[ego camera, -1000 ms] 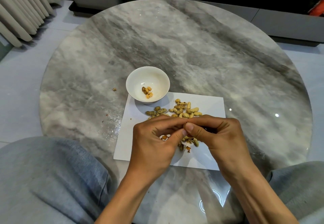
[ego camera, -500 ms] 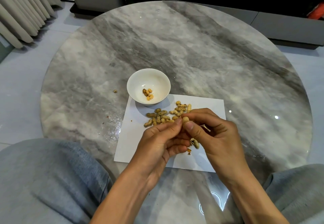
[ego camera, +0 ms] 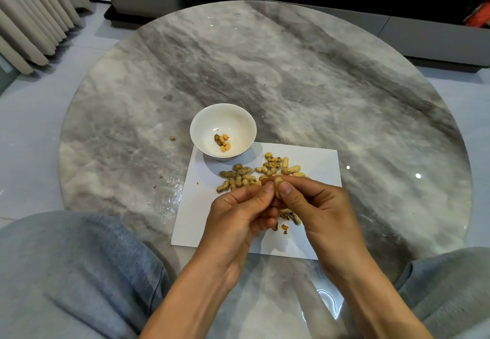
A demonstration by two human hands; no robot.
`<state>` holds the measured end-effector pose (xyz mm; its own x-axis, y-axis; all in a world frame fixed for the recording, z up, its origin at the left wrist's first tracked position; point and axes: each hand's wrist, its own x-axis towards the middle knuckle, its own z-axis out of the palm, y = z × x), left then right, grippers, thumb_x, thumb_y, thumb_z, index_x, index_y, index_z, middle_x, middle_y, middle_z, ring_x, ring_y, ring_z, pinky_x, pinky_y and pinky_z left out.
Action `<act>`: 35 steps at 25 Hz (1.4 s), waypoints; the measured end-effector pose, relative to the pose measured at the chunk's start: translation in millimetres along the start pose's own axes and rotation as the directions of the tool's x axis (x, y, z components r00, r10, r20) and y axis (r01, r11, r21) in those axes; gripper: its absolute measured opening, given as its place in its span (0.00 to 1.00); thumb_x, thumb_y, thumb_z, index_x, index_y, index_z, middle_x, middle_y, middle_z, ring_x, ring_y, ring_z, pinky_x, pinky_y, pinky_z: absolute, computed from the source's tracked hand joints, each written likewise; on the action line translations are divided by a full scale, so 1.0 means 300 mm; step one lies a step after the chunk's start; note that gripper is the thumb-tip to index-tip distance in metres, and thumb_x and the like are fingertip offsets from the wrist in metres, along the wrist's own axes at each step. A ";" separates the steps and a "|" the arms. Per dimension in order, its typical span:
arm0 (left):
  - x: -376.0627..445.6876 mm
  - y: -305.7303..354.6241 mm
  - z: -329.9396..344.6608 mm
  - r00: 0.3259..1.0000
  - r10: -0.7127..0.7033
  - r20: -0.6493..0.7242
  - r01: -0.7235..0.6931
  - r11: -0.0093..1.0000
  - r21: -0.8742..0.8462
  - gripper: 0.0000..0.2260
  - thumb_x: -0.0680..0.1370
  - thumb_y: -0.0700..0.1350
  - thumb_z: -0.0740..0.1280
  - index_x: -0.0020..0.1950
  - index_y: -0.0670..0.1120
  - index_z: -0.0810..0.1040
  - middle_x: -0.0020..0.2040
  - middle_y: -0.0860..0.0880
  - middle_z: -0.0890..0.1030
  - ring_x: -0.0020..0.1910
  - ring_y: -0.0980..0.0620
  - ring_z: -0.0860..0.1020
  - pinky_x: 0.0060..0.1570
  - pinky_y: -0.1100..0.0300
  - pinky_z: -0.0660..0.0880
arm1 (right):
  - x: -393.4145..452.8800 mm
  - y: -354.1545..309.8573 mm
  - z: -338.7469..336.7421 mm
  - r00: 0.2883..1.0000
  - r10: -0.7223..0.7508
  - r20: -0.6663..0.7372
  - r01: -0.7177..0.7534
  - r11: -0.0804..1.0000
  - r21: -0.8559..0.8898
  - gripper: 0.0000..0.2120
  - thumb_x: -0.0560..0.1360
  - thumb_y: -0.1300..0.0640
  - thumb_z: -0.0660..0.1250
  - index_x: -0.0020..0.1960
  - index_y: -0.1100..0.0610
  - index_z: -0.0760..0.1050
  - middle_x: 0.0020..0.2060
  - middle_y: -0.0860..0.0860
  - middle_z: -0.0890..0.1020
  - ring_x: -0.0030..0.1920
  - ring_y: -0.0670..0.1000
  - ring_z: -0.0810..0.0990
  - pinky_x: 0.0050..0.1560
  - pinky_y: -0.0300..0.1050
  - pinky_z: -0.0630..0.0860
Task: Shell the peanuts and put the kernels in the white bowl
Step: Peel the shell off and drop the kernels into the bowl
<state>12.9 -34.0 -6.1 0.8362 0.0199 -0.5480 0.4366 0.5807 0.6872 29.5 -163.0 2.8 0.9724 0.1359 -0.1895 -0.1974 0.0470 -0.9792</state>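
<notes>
White bowl (ego camera: 223, 116) on the round marble table (ego camera: 305, 79), standing at the far left corner of a white sheet of paper (ego camera: 201, 206), its base partly on that corner. Inside the bowl, a small cluster of kernels (ego camera: 223, 143), yellow and brownish, gathered at the bottom; rest of the inside bare white.

Just right of the bowl and slightly nearer, a loose pile of unshelled peanuts (ego camera: 261, 171) spread across the paper. Nearer than the pile, partly hidden under the hands, a few broken shells (ego camera: 289, 216) and scraps on the paper. Left of the bowl, off the paper, one small crumb (ego camera: 173, 138) on the table.

Both hands raised together over the paper, on the near side of the bowl. Left hand (ego camera: 238, 216) curled, thumb tip pressed against one peanut (ego camera: 278, 189) held upright; remaining fingers folded in below. Right hand (ego camera: 318, 208) curled likewise, thumb on the other side of the same peanut, index finger arched over its top. Peanut pinched between the two thumbs, shell looking whole from this side. Forearms bare, reaching in from the near edge of the table, grey-trousered knees on either side.
</notes>
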 end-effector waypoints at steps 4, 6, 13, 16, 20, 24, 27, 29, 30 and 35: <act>0.005 -0.014 0.001 0.991 0.135 -0.011 -0.133 0.988 0.074 0.17 0.67 0.50 0.75 0.54 0.44 0.84 0.49 0.46 0.86 0.49 0.49 0.85 0.46 0.60 0.80 | -0.015 0.021 0.030 0.997 -0.038 -0.067 0.040 0.999 0.021 0.08 0.76 0.62 0.68 0.48 0.55 0.85 0.41 0.52 0.87 0.42 0.49 0.86 0.44 0.38 0.80; 0.001 -0.027 0.009 0.978 0.192 0.080 -0.201 0.973 0.118 0.17 0.70 0.46 0.77 0.57 0.44 0.83 0.52 0.46 0.86 0.54 0.49 0.84 0.51 0.63 0.79 | -0.024 0.036 0.047 0.996 -0.064 -0.067 0.063 0.998 -0.021 0.10 0.78 0.66 0.67 0.47 0.56 0.85 0.41 0.52 0.87 0.44 0.50 0.86 0.45 0.38 0.79; -0.004 -0.052 0.023 0.960 0.273 0.068 -0.278 0.957 0.080 0.12 0.71 0.42 0.74 0.53 0.40 0.84 0.51 0.43 0.86 0.54 0.47 0.84 0.53 0.61 0.79 | -0.033 0.066 0.080 0.985 -0.110 -0.136 0.105 0.994 -0.039 0.10 0.79 0.67 0.66 0.45 0.60 0.85 0.38 0.53 0.86 0.42 0.49 0.84 0.44 0.37 0.78; -0.006 -0.053 0.027 0.955 0.294 0.030 -0.295 0.952 0.077 0.12 0.70 0.43 0.72 0.51 0.40 0.85 0.49 0.43 0.86 0.52 0.47 0.84 0.52 0.61 0.80 | -0.028 0.067 0.088 0.985 -0.086 -0.148 0.086 0.996 -0.007 0.11 0.78 0.69 0.65 0.44 0.60 0.85 0.37 0.53 0.86 0.41 0.48 0.84 0.44 0.38 0.78; -0.010 -0.058 0.037 0.953 0.301 -0.010 -0.299 0.948 0.109 0.06 0.75 0.36 0.70 0.48 0.44 0.85 0.47 0.45 0.87 0.50 0.49 0.85 0.49 0.63 0.79 | -0.030 0.071 0.092 0.988 -0.037 -0.149 0.045 0.998 0.053 0.11 0.78 0.70 0.65 0.46 0.62 0.85 0.39 0.54 0.87 0.42 0.49 0.85 0.45 0.39 0.79; -0.008 -0.049 0.017 0.952 0.301 0.050 -0.305 0.934 0.185 0.07 0.79 0.41 0.67 0.53 0.45 0.85 0.48 0.46 0.87 0.52 0.49 0.85 0.50 0.60 0.80 | -0.021 0.049 0.080 0.989 0.120 -0.087 -0.102 0.977 0.186 0.08 0.77 0.63 0.66 0.48 0.62 0.85 0.42 0.58 0.87 0.43 0.51 0.85 0.42 0.37 0.79; -0.001 -0.029 -0.002 0.943 0.313 0.113 -0.332 0.909 0.251 0.13 0.80 0.35 0.65 0.57 0.49 0.83 0.50 0.51 0.87 0.50 0.55 0.85 0.45 0.65 0.80 | -0.001 0.036 0.045 0.964 0.258 -0.069 -0.225 0.923 0.312 0.11 0.73 0.56 0.69 0.50 0.61 0.85 0.45 0.61 0.86 0.46 0.57 0.85 0.44 0.43 0.82; 0.003 -0.026 -0.010 0.912 0.371 0.175 -0.410 0.822 0.394 0.18 0.77 0.31 0.67 0.56 0.53 0.83 0.49 0.55 0.86 0.50 0.58 0.84 0.44 0.66 0.79 | 0.003 0.028 0.022 0.948 0.312 -0.055 -0.280 0.906 0.316 0.13 0.71 0.56 0.70 0.51 0.62 0.85 0.47 0.61 0.86 0.48 0.59 0.85 0.49 0.45 0.83; 0.005 -0.029 -0.013 0.892 0.406 0.200 -0.452 0.770 0.451 0.19 0.76 0.31 0.69 0.55 0.54 0.83 0.50 0.56 0.86 0.50 0.58 0.84 0.45 0.66 0.79 | 0.003 0.023 0.012 0.945 0.324 -0.053 -0.293 0.906 0.307 0.12 0.71 0.57 0.71 0.51 0.62 0.84 0.47 0.61 0.86 0.47 0.58 0.86 0.48 0.44 0.83; 0.021 -0.036 -0.028 0.804 0.547 0.235 -0.574 0.608 0.549 0.14 0.72 0.36 0.76 0.53 0.53 0.85 0.49 0.59 0.84 0.47 0.58 0.83 0.45 0.66 0.79 | 0.007 0.009 -0.010 0.954 0.277 -0.117 -0.244 0.940 0.237 0.08 0.72 0.57 0.72 0.48 0.61 0.82 0.40 0.60 0.85 0.38 0.55 0.83 0.39 0.44 0.82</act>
<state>10.8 -33.3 -21.0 0.9887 0.1421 0.0474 -0.0326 -0.1051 0.9939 31.4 -165.4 -0.4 0.8872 0.0269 -0.4605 -0.4524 0.2458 -0.8573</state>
